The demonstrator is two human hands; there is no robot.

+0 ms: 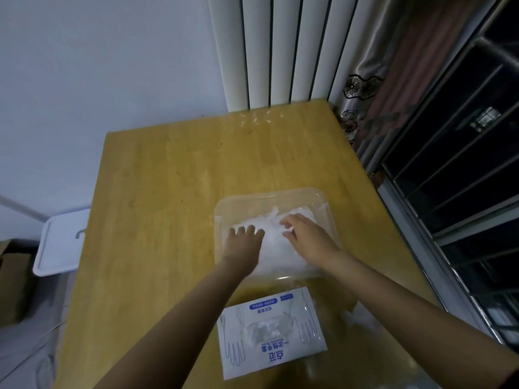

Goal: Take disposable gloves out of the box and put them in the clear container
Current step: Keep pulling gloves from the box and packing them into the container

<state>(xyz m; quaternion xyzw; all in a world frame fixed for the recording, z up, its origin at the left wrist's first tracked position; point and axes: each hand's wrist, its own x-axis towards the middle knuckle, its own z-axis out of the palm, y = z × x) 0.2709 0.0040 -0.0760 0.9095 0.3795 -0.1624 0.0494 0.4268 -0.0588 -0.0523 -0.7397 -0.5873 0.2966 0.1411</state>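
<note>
left hand (243,240) flat, fingers spread, on gloves (271,244) in clear container (269,193); right hand (304,234) beside, pinch unclear. box (271,331) nearside between forearms; white lid (60,244) left of table (168,178).

In the clear container (222,209), the disposable gloves (271,245) blur into one white heap, with no single glove distinct. The left hand (243,242) and right hand (304,234) cover part of the heap, palms hidden. Whether the right fingers pinch a glove is unclear. Nearer than the container, the glove box (269,332) has small print too blurred to read. Far left of the container, the table (168,178) hides part of a white plastic lid (59,242), and the picture's edge cuts a cardboard box (14,282).
</note>
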